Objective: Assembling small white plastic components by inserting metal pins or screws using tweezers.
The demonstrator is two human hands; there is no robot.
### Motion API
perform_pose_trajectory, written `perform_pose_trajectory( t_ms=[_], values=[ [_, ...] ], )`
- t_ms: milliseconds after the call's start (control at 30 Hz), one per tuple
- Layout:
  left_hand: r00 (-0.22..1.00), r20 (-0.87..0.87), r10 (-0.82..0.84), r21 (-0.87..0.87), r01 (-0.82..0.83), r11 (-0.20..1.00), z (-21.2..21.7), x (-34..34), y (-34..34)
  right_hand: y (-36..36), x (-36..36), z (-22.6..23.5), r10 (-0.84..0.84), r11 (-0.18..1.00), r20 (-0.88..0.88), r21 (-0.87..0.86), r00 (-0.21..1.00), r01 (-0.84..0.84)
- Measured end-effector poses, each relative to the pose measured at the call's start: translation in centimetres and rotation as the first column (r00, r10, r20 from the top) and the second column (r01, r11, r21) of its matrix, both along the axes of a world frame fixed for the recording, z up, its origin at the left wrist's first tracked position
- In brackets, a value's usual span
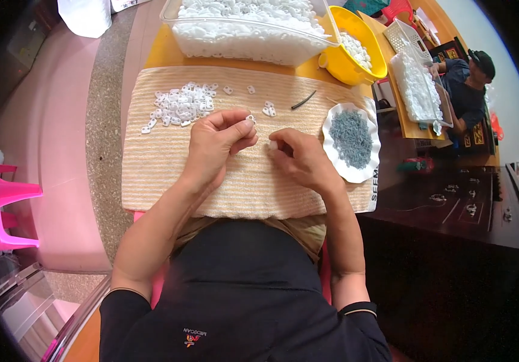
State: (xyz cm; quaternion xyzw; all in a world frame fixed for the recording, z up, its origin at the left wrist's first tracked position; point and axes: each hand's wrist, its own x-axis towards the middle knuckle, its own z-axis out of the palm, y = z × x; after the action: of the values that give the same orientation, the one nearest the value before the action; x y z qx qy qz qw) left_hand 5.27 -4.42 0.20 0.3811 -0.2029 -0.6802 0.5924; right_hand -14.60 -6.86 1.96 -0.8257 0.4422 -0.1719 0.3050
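Note:
My left hand (212,145) pinches a small white plastic piece (251,119) between thumb and forefinger above the striped towel. Close to its right, my right hand (303,160) has its fingers curled together. Something whitish shows at its fingertips, too small to name. A pile of similar white plastic pieces (182,105) with holes lies beyond my left hand, and several more pieces (269,109) lie apart from it. Right of my right hand stands a white wavy-edged dish (327,135) of small grey-blue parts (351,139). A thin dark rod (303,101) lies on the towel.
The striped towel (169,175) covers the table. Along the far edge stand a clear bin (241,36) of white pieces and a yellow basin (375,57). At the right a person (467,90) sits by a white heap (416,90). A pink stool (0,202) stands left.

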Motion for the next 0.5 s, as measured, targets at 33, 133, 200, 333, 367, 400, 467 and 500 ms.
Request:
perform_pose_trajectory(
  t_ms=[33,133,200,333,367,400,467,500],
  values=[
    [1.0,-0.002,-0.001,0.004,0.001,1.0,0.0,-0.1,0.0,0.0,-0.3,0.0,-0.001,1.0,-0.002,0.004,1.0,0.001],
    [1.0,0.012,-0.02,0.016,0.02,1.0,0.1,-0.3,0.1,-0.3,-1.1,-1.0,-0.163,0.95,0.222,0.299,0.961,0.091],
    [0.999,0.005,-0.048,0.048,0.048,0.998,0.0,-0.4,0.3,-0.5,-1.3,-1.9,-0.234,0.925,0.374,0.37,0.897,0.087],
    [0.997,0.019,-0.078,0.091,0.076,0.993,0.0,-0.7,0.5,-0.3,-1.2,-1.6,-0.412,0.802,0.446,0.591,0.795,0.084],
    [0.995,0.021,-0.098,0.101,0.096,0.99,0.0,-0.7,0.5,-0.4,-1.3,-1.8,-0.417,0.803,0.473,0.591,0.776,0.072],
    [0.993,0.022,-0.118,0.112,0.114,0.987,0.0,-0.8,0.6,-0.4,-1.4,-2.0,-0.422,0.804,0.499,0.592,0.757,0.058],
    [0.99,0.034,-0.14,0.13,0.134,0.982,0.1,-0.8,0.6,-0.4,-1.4,-1.9,-0.436,0.796,0.5,0.603,0.748,0.061],
    [0.986,0.045,-0.16,0.143,0.152,0.978,0.2,-0.9,0.6,-0.4,-1.4,-1.8,-0.447,0.791,0.504,0.609,0.739,0.063]
  ],
)
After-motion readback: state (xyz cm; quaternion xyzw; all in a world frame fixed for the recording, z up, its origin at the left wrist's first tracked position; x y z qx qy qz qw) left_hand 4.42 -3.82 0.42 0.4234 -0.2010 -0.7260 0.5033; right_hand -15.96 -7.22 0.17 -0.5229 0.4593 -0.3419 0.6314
